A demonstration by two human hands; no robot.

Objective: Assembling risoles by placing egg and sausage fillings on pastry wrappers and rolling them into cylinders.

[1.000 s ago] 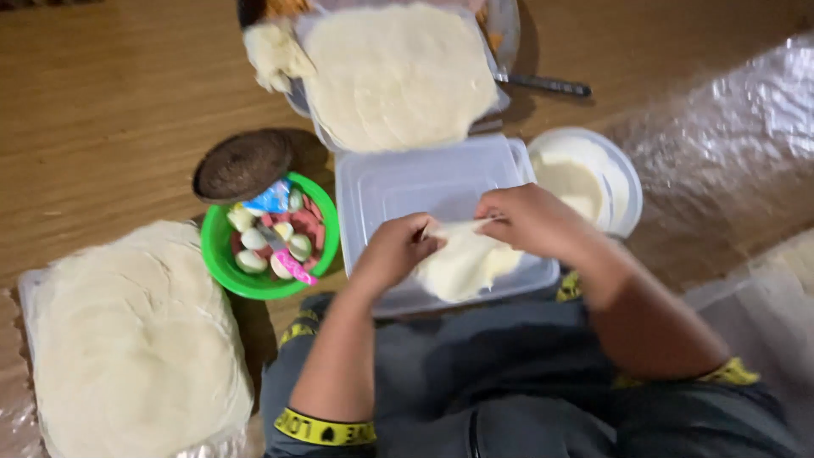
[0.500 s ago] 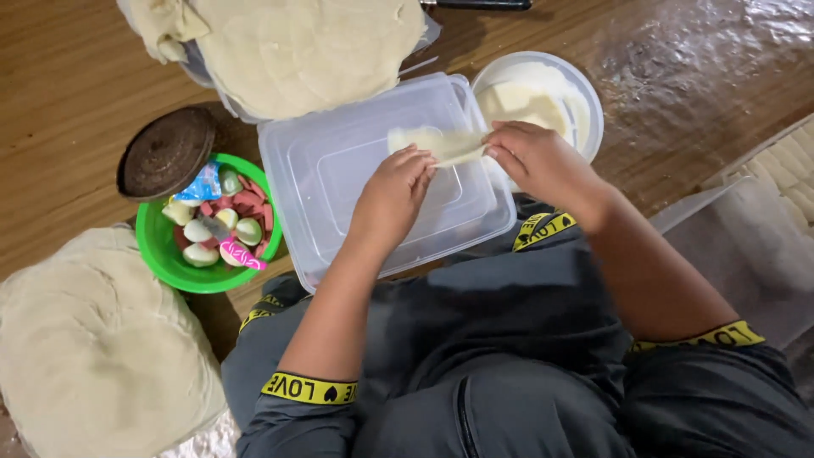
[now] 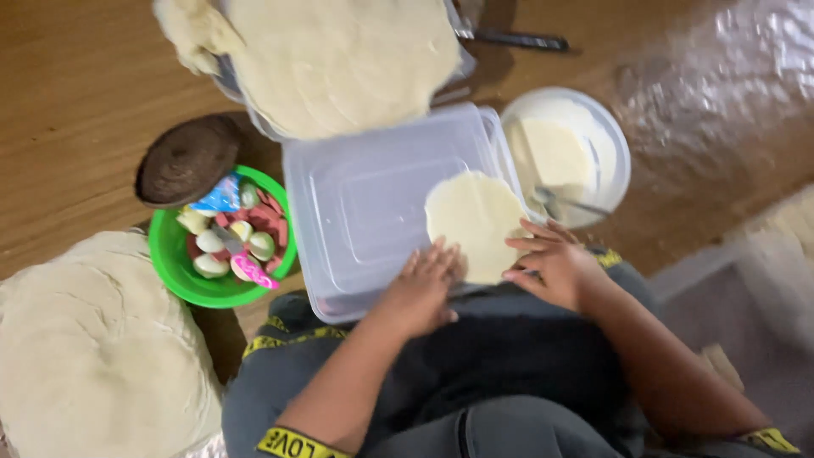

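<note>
A round, thin, pale cream wrapper (image 3: 476, 222) lies flat on the upturned clear plastic lid (image 3: 373, 203) that rests across the person's lap, toward the lid's right edge and near its front right corner. The wrapper is smooth and unfolded, with nothing on it.

The left hand (image 3: 421, 288) rests palm down on the front edge of the lid, its fingers (image 3: 439, 254) straight and slightly spread, their tips touching the lower left rim of the wrapper. The right hand (image 3: 555, 263) lies at the lid's front right corner with its fingers (image 3: 530, 246) stretched out and fanned apart, pressing flat on the wrapper's lower right rim. Neither hand grips anything; both only lie on the sheet.

Just past the lid's right edge stands a white bowl (image 3: 615, 140) of pale paste with a spoon (image 3: 564, 202) in it. Beyond the lid's far edge a tray (image 3: 233, 85) carries a broad stack of wrappers (image 3: 339, 59), which overhangs the lid's far left corner. Left of the lid sits a green bowl (image 3: 174, 271) of halved boiled eggs and pink pieces, with a dark round lid (image 3: 188, 159) touching its far rim. Another heap of wrappers (image 3: 93, 339) lies on the wooden floor (image 3: 76, 85) at the near left.
</note>
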